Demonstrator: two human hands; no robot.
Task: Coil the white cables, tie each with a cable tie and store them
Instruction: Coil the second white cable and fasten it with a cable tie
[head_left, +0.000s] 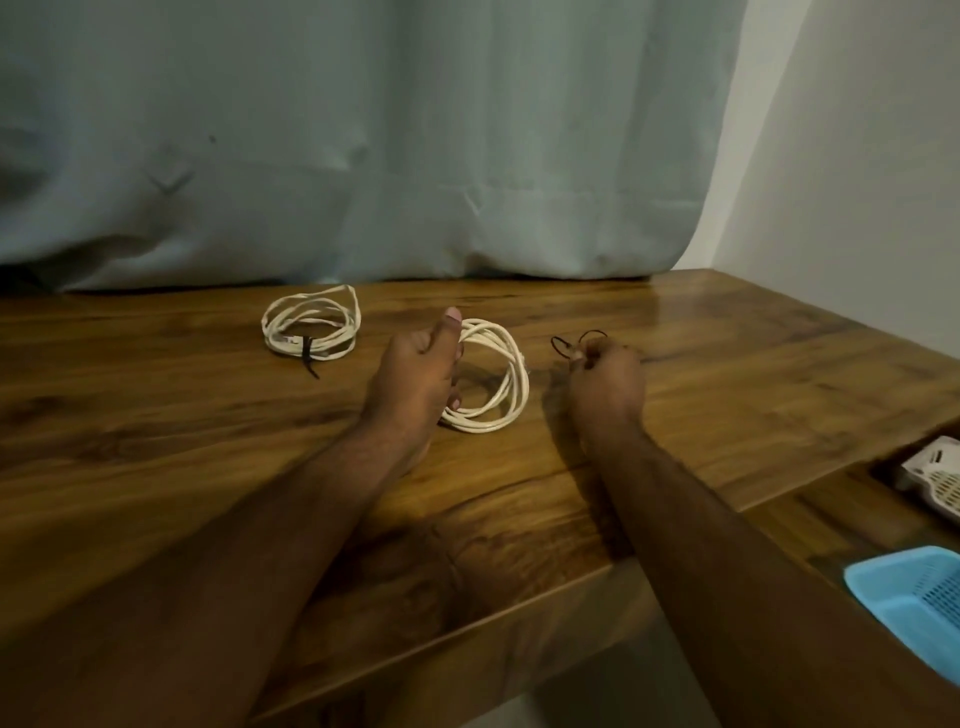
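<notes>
So, biggest first: pale grey-blue curtain (363, 145), soft folds, hanging down to the back edge of the table. Wooden table (156, 415) underneath, glossy brown plank grain, stepped lower ledge at the front right. No brand, label or writing readable anywhere.

Blue plastic basket (914, 597) with mesh holes at the bottom right corner, white perforated basket (935, 475) just behind it, both cut off by the frame.

Left hand (415, 374) resting on the near coil (493, 379), thumb stretched out over the round loops of smooth white cable, other fingers tucked under and mostly hidden. Coil lying flat mid-table, untied.

Right hand (605, 374) just right of that coil, fingers curled, pinching a thin black cable tie (566, 345) bent into loops.

Tied coil (311, 325) further back left, well clear of both hands, cinched with a black tie (307, 356), tail poking out.
</notes>
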